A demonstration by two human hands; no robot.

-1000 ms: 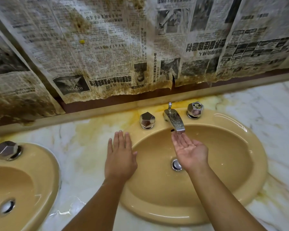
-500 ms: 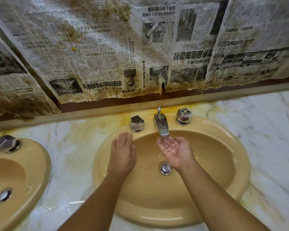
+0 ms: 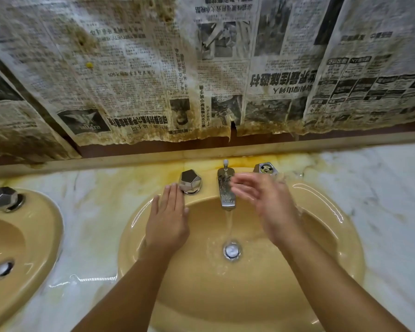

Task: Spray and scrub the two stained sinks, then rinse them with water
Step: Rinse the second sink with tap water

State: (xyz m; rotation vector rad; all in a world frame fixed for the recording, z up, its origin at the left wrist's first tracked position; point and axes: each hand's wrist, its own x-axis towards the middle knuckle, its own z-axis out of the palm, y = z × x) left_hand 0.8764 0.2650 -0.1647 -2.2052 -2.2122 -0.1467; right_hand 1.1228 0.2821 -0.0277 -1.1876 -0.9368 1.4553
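Water ran from the spout (image 3: 225, 190) into the sink (image 3: 345, 240) at mid-worktop (image 3: 94, 212); the second sink (image 3: 46, 224) lay at the left edge. The left hand (image 3: 168, 221) lay flat on the rim as a brace, grip empty. The right hand (image 3: 266, 202), blurred, appeared spread-fingered and empty, probably to spread rinse water.

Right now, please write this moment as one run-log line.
phase: rinse | tap: running into right sink | left hand: flat on rim | right hand: open, blurred, beside tap | left sink: no hands
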